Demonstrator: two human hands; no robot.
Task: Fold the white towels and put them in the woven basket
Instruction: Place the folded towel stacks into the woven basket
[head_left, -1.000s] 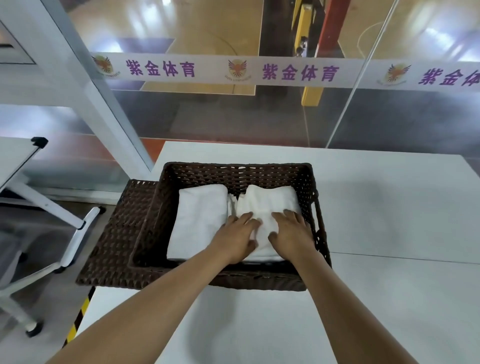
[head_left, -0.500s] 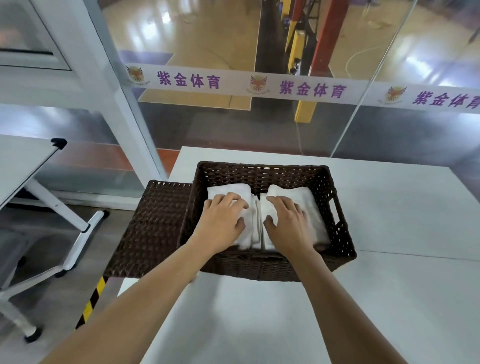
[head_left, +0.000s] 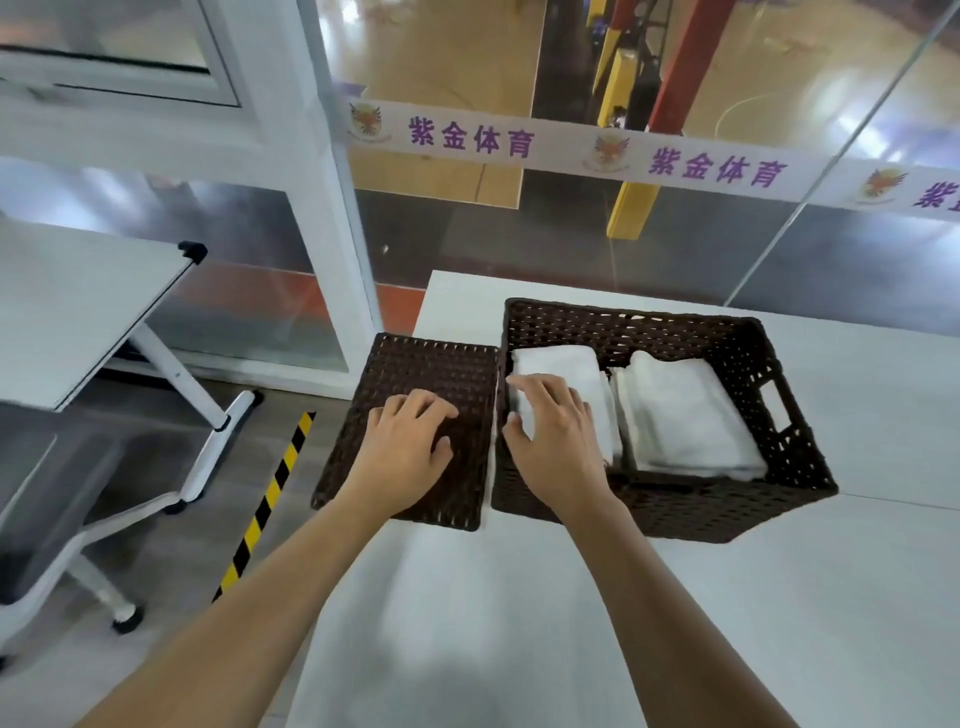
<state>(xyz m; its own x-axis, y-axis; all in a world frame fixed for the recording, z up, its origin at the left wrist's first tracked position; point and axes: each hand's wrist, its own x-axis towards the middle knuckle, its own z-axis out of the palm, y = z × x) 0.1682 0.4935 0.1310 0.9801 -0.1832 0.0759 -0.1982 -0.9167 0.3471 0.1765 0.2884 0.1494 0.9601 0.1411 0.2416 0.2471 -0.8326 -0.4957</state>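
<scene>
Fingers (head_left: 540, 387) of the right hand (head_left: 558, 441) lie relaxed on the left towel (head_left: 566, 366) in the basket (head_left: 727, 504).

**One head-worn camera, looking forward and down**

A single wide-angle view from the person's head, tilted down over both forearms onto a white counter (head_left: 519, 597). A woven basket (head_left: 675, 509) sits close, right of centre. The view faces a glass wall (head_left: 701, 249) just beyond the counter; straight lines bend near the edges.
</scene>
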